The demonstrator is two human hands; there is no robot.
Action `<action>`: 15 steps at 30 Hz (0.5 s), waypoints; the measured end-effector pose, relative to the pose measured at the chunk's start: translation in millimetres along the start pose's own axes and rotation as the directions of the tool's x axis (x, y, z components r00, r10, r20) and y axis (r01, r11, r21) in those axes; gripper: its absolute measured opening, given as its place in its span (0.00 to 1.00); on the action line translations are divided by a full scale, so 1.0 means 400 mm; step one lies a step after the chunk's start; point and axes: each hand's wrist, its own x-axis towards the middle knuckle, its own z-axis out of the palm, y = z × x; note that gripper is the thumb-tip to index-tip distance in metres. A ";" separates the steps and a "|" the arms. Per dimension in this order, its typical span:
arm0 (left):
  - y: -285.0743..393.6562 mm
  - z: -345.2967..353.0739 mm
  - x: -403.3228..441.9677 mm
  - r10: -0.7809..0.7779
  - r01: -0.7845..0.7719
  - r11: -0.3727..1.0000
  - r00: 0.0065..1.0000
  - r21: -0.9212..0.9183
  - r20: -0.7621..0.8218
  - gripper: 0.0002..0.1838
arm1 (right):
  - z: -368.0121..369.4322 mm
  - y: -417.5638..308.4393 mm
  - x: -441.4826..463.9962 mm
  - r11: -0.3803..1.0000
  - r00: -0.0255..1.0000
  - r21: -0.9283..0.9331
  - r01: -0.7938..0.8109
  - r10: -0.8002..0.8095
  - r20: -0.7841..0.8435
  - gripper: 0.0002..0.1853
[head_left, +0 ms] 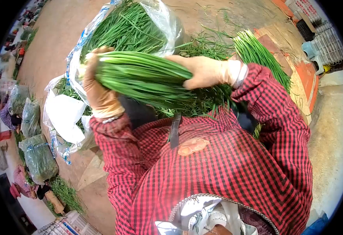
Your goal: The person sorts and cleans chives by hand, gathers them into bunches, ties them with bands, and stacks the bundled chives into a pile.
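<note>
A thick bunch of garlic chives (140, 76) is held sideways in front of my chest. My left hand (101, 84), gloved, is closed round its pale root ends. Farther right, my right hand (206, 72), also gloved, grips the bunch near its leafy side. Right behind the bunch stands an open clear plastic bag (165, 23) filled with loose chives (124, 31). Another bundle of chives (261, 58) lies on the ground beyond my right forearm, its pale ends pointing away from me. Cut leaves under the bunch are partly hidden by it.
A smaller plastic bag (65, 117) of greens sits to the left. Several stuffed bags (40, 158) stand along the far left, near other people (7, 113). Stacked crates (330, 43) and a light-blue stool (310, 51) are at the right. Scattered leaves (208, 43) cover part of the floor.
</note>
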 end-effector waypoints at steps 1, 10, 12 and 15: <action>0.037 -0.028 0.011 0.074 -0.070 0.995 0.996 0.070 -0.053 0.15 | 0.032 0.081 -0.011 0.990 0.990 -0.139 0.011 -0.031 -0.138 0.43; 0.123 -0.158 -0.031 0.101 -0.094 0.995 0.973 0.046 -0.205 0.15 | -0.004 0.354 -0.098 0.994 0.769 -0.027 -0.103 0.063 -0.637 0.28; 0.068 -0.089 -0.044 0.075 -0.057 0.988 0.989 0.146 -0.125 0.14 | -0.038 0.182 -0.087 0.989 0.655 0.038 0.146 -0.068 -0.752 0.28; -0.027 0.037 -0.072 0.046 -0.031 0.966 0.998 0.258 -0.052 0.13 | -0.024 0.007 -0.060 0.915 0.630 0.071 0.397 -0.215 -0.746 0.30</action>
